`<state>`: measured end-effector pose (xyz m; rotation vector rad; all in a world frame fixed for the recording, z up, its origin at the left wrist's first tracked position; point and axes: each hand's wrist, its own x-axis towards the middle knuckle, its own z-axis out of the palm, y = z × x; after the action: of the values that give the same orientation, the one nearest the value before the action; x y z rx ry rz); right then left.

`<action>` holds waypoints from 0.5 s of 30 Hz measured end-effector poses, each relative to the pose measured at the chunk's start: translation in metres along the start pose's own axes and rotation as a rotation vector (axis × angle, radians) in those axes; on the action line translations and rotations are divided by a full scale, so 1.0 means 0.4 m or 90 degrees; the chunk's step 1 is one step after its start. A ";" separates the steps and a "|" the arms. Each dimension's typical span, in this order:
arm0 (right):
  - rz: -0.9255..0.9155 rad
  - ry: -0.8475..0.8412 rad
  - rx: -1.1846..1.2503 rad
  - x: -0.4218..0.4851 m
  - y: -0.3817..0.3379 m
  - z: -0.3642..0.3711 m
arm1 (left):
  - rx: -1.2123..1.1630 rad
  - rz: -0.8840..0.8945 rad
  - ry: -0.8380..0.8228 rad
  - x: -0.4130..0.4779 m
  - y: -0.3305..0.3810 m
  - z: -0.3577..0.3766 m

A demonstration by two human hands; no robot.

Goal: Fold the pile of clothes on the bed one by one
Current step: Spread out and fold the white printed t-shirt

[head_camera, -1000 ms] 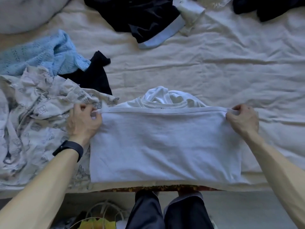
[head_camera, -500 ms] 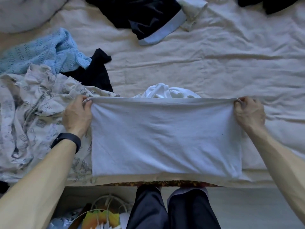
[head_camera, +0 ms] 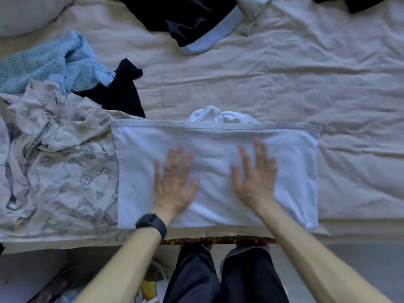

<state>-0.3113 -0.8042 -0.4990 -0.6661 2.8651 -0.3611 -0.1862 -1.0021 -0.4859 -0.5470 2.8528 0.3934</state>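
Both hands have let go of the hem corners they pinched a moment ago. The left hand (head_camera: 175, 182) and right hand (head_camera: 255, 180) now lie flat, side by side, on the white T-shirt (head_camera: 290, 171), fingers spread. Each grip is released, with palms pressing and nothing held. The picture is a little blurred around the fingers.

The T-shirt lies on the bed (head_camera: 284, 84) right in front of the person, folded up on itself so its hem (head_camera: 218, 125) runs straight across the far side. A bunched white part of the shirt (head_camera: 216, 115) pokes out beyond the hem. The flat palms are probably there to smooth the doubled cloth and press the fold so it holds before the next one.

The near fold sits just inside the bed's front edge, so there is little room to pull the shirt closer. Its left edge touches and partly overlaps the printed cream shirt (head_camera: 54, 171), which crowds that side. Behind that are the light blue knit (head_camera: 50, 62) and a black garment (head_camera: 118, 95), still unfolded. To the right and beyond the hem the sheet lies bare, and that looks like the easiest room for folding sideways or setting the shirt aside.
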 end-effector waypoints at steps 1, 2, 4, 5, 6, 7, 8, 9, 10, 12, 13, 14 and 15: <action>-0.079 -0.040 -0.019 -0.022 -0.034 0.028 | 0.018 0.046 -0.055 -0.027 0.036 0.033; -0.141 -0.072 -0.041 -0.017 -0.042 0.052 | 0.041 0.069 -0.095 -0.043 0.044 0.062; -0.175 -0.118 -0.079 0.052 0.004 0.081 | 0.077 0.053 -0.133 -0.057 -0.007 0.098; -0.156 -0.138 -0.111 0.093 0.041 0.081 | 0.098 0.029 -0.146 -0.071 -0.053 0.106; -0.110 -0.165 -0.133 0.130 0.083 0.077 | 0.118 0.002 -0.154 -0.088 -0.108 0.110; -0.037 -0.182 -0.141 0.159 0.121 0.068 | 0.134 -0.026 -0.156 -0.109 -0.164 0.106; 0.039 -0.187 -0.141 0.172 0.149 0.053 | 0.140 -0.052 -0.154 -0.132 -0.210 0.099; 0.095 -0.169 -0.133 0.170 0.163 0.039 | 0.133 -0.082 -0.146 -0.156 -0.236 0.086; 0.126 -0.139 -0.124 0.151 0.162 0.029 | 0.118 -0.109 -0.133 -0.176 -0.240 0.076; 0.115 -0.087 -0.102 0.068 0.127 0.022 | 0.081 -0.116 -0.114 -0.204 -0.195 0.071; 0.074 -0.079 -0.091 0.006 0.101 0.025 | 0.068 -0.089 -0.114 -0.213 -0.161 0.076; 0.012 -0.091 -0.087 -0.061 0.074 0.030 | 0.061 -0.054 -0.124 -0.223 -0.134 0.087; -0.052 -0.129 -0.092 -0.131 0.059 0.033 | 0.056 -0.033 -0.140 -0.234 -0.114 0.099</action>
<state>-0.2717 -0.7626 -0.5121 -0.7974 2.6951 -0.0903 -0.0773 -1.0003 -0.5098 -0.5249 2.6253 0.2971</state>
